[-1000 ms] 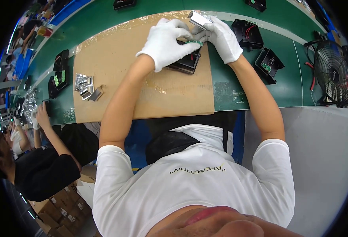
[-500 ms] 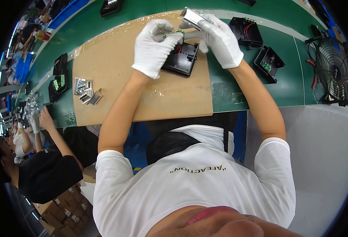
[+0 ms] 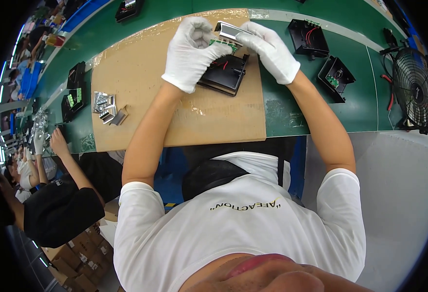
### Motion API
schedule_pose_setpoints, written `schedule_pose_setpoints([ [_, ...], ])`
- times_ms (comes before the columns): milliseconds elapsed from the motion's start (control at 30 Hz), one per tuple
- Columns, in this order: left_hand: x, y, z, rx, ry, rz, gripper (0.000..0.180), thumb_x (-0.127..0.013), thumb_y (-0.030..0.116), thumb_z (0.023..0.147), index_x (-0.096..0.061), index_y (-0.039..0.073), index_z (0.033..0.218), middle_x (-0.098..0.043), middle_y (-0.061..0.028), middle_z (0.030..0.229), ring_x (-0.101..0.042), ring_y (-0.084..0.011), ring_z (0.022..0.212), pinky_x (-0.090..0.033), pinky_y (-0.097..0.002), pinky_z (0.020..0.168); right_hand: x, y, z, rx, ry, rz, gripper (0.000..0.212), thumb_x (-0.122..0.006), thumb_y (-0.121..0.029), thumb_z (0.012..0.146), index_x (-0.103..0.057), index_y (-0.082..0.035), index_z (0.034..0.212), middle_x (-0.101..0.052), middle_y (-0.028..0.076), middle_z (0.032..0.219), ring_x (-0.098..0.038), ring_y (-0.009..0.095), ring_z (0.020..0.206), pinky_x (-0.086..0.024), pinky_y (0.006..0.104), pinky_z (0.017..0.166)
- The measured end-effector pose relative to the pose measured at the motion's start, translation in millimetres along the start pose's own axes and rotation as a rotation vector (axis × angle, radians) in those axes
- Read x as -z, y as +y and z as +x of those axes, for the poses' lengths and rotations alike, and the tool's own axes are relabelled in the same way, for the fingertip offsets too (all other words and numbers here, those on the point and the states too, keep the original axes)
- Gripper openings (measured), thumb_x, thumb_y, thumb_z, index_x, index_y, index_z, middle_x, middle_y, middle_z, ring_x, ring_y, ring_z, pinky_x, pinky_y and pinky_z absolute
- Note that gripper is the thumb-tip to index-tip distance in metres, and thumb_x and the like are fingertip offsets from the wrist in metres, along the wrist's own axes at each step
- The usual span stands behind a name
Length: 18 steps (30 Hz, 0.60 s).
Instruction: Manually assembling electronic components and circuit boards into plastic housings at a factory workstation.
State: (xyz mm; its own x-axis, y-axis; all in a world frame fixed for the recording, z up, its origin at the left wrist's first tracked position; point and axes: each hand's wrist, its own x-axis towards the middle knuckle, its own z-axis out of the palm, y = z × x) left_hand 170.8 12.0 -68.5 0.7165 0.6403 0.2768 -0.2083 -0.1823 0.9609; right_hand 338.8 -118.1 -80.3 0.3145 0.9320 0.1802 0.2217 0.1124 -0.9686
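Note:
My gloved left hand [image 3: 190,54] pinches a small green circuit board [image 3: 222,46] over an open black plastic case [image 3: 223,77]. Red wires show inside the case, which lies on the brown cardboard sheet. Between thumb and fingers, my gloved right hand [image 3: 268,48] grips a shiny silver metal bracket [image 3: 230,32]. The bracket is tilted and sits right at the board's upper edge; whether the two touch I cannot tell. Several similar metal brackets [image 3: 108,108] lie in a loose pile on the left part of the cardboard.
Two open black cases with wires and boards [image 3: 309,39] [image 3: 336,79] stand right of the cardboard [image 3: 175,124]. A black fan [image 3: 415,90] is at the far right, beside red-handled pliers [image 3: 389,92]. More black cases [image 3: 74,92] lie left, near a co-worker's hand [image 3: 58,142].
My right hand has brought the metal bracket down and left to the circuit board. My left hand has turned the board slightly, and its face shows more now.

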Motion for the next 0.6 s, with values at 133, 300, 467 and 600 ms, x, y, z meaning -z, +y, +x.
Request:
schedule_pose_setpoints([
  [133,-1.5,3.9,-3.2,-0.064,-0.007,0.109,0.059,-0.087,-0.009,0.072,-0.057,0.005,0.121,-0.067,-0.0042,0.088,-0.061,-0.009,0.072,-0.055,-0.0226,0.068,-5.8,-7.0,-3.7,-0.009,0.03,0.024,0.019,-0.055,-0.02,0.104,-0.064,-0.003,0.11,-0.057,0.001,0.093,-0.047,0.01,0.082,-0.039,0.0237,0.075],
  [300,-5.7,8.6,-3.6,-0.061,0.012,0.126,0.062,-0.088,-0.008,0.07,-0.059,0.004,0.124,-0.065,-0.0028,0.082,-0.061,-0.0084,0.072,-0.055,-0.0227,0.068,-4.2,-1.9,-3.1,0.028,0.038,-0.002,0.021,-0.056,-0.02,0.102,-0.064,-0.001,0.106,-0.059,0.002,0.091,-0.048,0.013,0.082,-0.04,0.0248,0.077],
  [467,-5.4,11.8,0.8,0.029,-0.045,0.152,0.062,-0.089,-0.007,0.071,-0.064,0.003,0.126,-0.064,-0.0015,0.079,-0.059,-0.0077,0.072,-0.056,-0.0224,0.068,-0.4,1.1,-4.8,0.047,-0.011,-0.027,0.023,-0.055,-0.021,0.102,-0.065,-0.001,0.108,-0.062,0.004,0.093,-0.05,0.014,0.083,-0.042,0.025,0.078],
  [600,-0.9,1.3,5.0,0.08,0.008,0.106,0.06,-0.089,-0.005,0.072,-0.067,0.002,0.127,-0.064,-0.0008,0.079,-0.058,-0.0074,0.071,-0.055,-0.0219,0.068,-6.5,-6.4,-5.8,0.023,0.028,0.072,0.025,-0.055,-0.02,0.102,-0.066,0.0,0.114,-0.064,0.005,0.101,-0.052,0.013,0.09,-0.042,0.0242,0.085],
])
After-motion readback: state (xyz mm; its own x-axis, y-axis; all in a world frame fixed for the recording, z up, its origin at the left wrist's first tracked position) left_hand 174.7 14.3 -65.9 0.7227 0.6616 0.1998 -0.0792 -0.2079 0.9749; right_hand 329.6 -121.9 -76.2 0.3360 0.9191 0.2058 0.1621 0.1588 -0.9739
